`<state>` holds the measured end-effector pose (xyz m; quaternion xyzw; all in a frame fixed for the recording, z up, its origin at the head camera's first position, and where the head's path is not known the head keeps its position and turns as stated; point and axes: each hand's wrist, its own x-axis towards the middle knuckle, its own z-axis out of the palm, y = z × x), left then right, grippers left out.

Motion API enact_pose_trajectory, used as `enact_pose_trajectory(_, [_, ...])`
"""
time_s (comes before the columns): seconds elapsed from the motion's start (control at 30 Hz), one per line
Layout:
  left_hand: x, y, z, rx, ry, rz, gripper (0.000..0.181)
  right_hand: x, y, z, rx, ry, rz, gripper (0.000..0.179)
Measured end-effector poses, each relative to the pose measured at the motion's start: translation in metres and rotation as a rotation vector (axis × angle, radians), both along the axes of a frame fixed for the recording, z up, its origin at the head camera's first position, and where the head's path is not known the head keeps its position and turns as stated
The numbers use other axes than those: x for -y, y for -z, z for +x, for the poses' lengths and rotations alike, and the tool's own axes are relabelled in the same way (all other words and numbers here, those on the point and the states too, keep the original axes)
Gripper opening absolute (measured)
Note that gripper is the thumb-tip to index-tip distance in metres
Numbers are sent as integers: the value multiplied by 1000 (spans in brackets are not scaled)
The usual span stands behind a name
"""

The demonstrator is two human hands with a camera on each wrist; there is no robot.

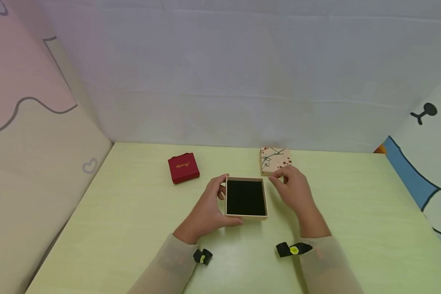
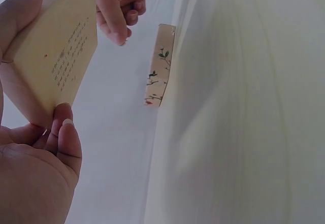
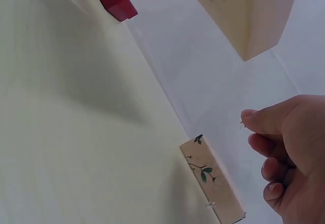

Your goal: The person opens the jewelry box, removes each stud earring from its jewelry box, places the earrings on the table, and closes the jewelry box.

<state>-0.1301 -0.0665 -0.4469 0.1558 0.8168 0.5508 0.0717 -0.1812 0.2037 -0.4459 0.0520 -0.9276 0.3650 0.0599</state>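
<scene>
My left hand (image 1: 210,206) grips an open cream box base (image 1: 265,200) by its left side, raised off the table. A black pad (image 1: 245,198) lines the box, and small printed text shows on its underside in the left wrist view. To the right of the box, my right hand (image 1: 294,188) pinches a tiny shiny piece (image 3: 242,125) between thumb and forefinger; its kind is too small to tell. Just beyond the right fingertips lies a floral-patterned box lid (image 1: 275,160), pale with green branches and reddish blossoms.
A dark red jewelry box (image 1: 183,167) with gold lettering sits on the table at the back left. The pale yellow-green table (image 1: 132,228) ends at a white cloth backdrop (image 1: 242,73). Printed panels (image 1: 40,175) stand along both sides.
</scene>
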Motion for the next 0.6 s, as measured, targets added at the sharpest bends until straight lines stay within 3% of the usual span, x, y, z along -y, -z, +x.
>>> enact_pose_trajectory(0.17, [0,1,-1,-8,4,12,113,0,12,-5,49,20,11,14])
enact_pose_trajectory(0.6, [0,0,0,2,5,3,112,-5,36,-14,66,2,78,13])
